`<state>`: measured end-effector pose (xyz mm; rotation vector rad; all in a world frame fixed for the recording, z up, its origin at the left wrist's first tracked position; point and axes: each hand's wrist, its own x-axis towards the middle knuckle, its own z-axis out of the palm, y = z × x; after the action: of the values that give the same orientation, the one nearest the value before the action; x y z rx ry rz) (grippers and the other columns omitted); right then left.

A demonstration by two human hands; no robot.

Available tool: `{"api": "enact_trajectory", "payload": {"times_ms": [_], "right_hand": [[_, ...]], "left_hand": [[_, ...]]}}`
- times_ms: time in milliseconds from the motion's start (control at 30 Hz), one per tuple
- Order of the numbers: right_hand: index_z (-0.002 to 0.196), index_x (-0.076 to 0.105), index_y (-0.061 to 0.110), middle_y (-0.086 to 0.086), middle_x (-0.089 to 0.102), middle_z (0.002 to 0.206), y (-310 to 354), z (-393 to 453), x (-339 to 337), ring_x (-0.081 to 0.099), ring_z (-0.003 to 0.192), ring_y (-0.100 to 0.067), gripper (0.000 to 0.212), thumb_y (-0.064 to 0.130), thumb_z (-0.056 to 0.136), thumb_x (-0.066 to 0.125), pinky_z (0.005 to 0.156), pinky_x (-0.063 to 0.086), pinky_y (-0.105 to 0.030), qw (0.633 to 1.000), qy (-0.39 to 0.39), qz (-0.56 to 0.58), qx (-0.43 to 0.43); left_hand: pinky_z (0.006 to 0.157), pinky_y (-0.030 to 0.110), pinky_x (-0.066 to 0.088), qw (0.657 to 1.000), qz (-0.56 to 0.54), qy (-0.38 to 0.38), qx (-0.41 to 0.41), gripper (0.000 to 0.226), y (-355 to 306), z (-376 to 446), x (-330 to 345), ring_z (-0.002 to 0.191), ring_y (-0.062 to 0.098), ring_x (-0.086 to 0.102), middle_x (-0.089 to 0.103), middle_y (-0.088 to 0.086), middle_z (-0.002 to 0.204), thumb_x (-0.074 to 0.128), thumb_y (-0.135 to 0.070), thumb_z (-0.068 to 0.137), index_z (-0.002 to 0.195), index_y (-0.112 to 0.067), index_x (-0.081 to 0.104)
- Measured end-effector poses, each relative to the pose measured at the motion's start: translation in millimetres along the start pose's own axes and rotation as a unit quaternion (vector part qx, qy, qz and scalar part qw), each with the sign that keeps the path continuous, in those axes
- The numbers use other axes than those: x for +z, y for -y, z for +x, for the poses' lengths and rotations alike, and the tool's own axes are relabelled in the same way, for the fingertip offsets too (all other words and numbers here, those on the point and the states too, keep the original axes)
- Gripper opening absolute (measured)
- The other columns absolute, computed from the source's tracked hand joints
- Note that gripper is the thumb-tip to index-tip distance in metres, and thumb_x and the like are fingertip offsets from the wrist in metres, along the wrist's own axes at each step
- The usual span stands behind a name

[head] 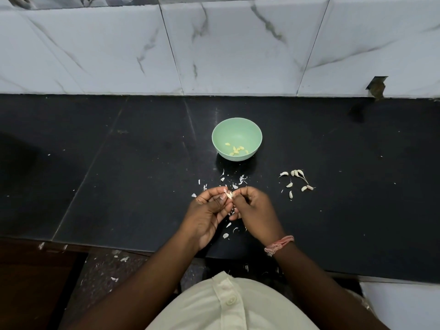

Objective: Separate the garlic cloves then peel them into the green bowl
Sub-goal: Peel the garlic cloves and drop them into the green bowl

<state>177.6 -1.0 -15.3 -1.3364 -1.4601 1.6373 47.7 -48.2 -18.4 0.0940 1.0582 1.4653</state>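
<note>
A garlic clove [230, 195] shows only as a pale sliver between the fingertips of the left hand [207, 213] and right hand [255, 211], its skin state too small to judge. Both forearms and a cream shirt [228, 306] run off the bottom edge.

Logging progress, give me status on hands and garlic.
Both hands, left and right, pinch one clove. Peeled cloves in green bowl. Nothing blocking.

My black stone counter [119, 163] meets white marble-veined wall tiles [238, 48]; my cream buttoned shirt [228, 303]; pink thread bracelet [279, 244] on my wrist.
</note>
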Motion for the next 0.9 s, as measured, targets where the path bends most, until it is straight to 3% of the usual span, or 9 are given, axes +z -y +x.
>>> {"api": "enact_trajectory", "payload": {"times_ms": [133, 300, 433, 567, 667, 733, 900], "right_hand": [[0.100, 0.067, 0.009, 0.002, 0.069, 0.075, 1.2, -0.5, 1.6, 0.069, 0.060, -0.016, 0.017, 0.007, 0.102, 0.051, 0.073, 0.062, -0.046, 1.000, -0.013, 0.016, -0.007], [0.106, 0.065, 0.010, -0.012, 0.072, 0.095, -0.8, -0.3, 4.1, 0.071, 0.069, -0.011, 0.008, 0.009, 0.098, 0.065, 0.060, 0.061, -0.031, 0.997, -0.059, 0.043, -0.024], [0.092, 0.061, 0.007, -0.013, 0.072, 0.084, -2.7, -0.1, -0.9, 0.070, 0.066, -0.019, 0.010, 0.009, 0.094, 0.071, 0.054, 0.058, -0.030, 0.994, -0.094, 0.031, -0.047], [0.102, 0.071, 0.013, -0.006, 0.073, 0.090, 0.5, 2.8, 1.2, 0.066, 0.060, -0.008, 0.013, 0.003, 0.093, 0.070, 0.055, 0.053, -0.020, 0.998, -0.042, 0.025, -0.038], [0.096, 0.074, 0.005, -0.009, 0.073, 0.078, 0.9, 3.9, 0.6, 0.063, 0.050, -0.009, 0.009, -0.001, 0.093, 0.068, 0.053, 0.051, -0.019, 0.998, -0.034, 0.037, -0.029], [0.094, 0.074, 0.001, -0.007, 0.073, 0.072, 0.5, 4.1, -1.5, 0.065, 0.050, -0.008, 0.006, -0.002, 0.093, 0.068, 0.053, 0.051, -0.017, 0.999, -0.030, 0.027, -0.021], [0.094, 0.073, -0.005, -0.016, 0.075, 0.080, -0.8, 6.3, -4.1, 0.070, 0.056, -0.013, 0.005, -0.001, 0.092, 0.071, 0.054, 0.052, -0.018, 1.000, -0.018, 0.017, -0.003]], "left_hand": [[0.071, 0.025, 0.062, 1.000, 0.006, -0.012, 0.009, 0.017, -1.3, 0.4, 0.7, 0.079, 0.020, 0.072, 0.072, 0.014, 0.090, 0.059, 0.008, 0.091, 0.103, 0.000, 0.068], [0.073, 0.027, 0.062, 1.000, 0.006, -0.014, 0.012, 0.017, -1.7, -1.1, 1.3, 0.080, 0.020, 0.072, 0.072, 0.015, 0.093, 0.060, 0.006, 0.091, 0.103, -0.001, 0.068], [0.076, 0.029, 0.063, 1.000, 0.001, -0.008, 0.016, 0.017, -3.0, -1.9, 1.2, 0.086, 0.022, 0.073, 0.072, 0.015, 0.096, 0.059, 0.007, 0.092, 0.104, -0.001, 0.067], [0.079, 0.031, 0.063, 1.000, 0.013, 0.006, 0.014, 0.019, -2.4, -3.4, 3.0, 0.086, 0.019, 0.074, 0.073, 0.014, 0.095, 0.062, 0.005, 0.088, 0.105, -0.002, 0.067], [0.078, 0.026, 0.062, 1.000, 0.010, 0.012, 0.016, 0.027, -1.5, -3.5, 4.0, 0.083, 0.019, 0.074, 0.073, 0.016, 0.092, 0.067, 0.001, 0.078, 0.105, 0.002, 0.067], [0.076, 0.024, 0.061, 0.999, 0.033, 0.001, 0.024, 0.024, -0.3, -3.2, 4.1, 0.081, 0.018, 0.073, 0.073, 0.014, 0.090, 0.069, 0.001, 0.076, 0.100, 0.001, 0.068], [0.071, 0.025, 0.061, 0.995, 0.079, -0.047, 0.039, 0.016, -0.1, -5.7, 5.1, 0.079, 0.021, 0.074, 0.075, 0.017, 0.089, 0.067, 0.008, 0.086, 0.101, 0.003, 0.070]]}}
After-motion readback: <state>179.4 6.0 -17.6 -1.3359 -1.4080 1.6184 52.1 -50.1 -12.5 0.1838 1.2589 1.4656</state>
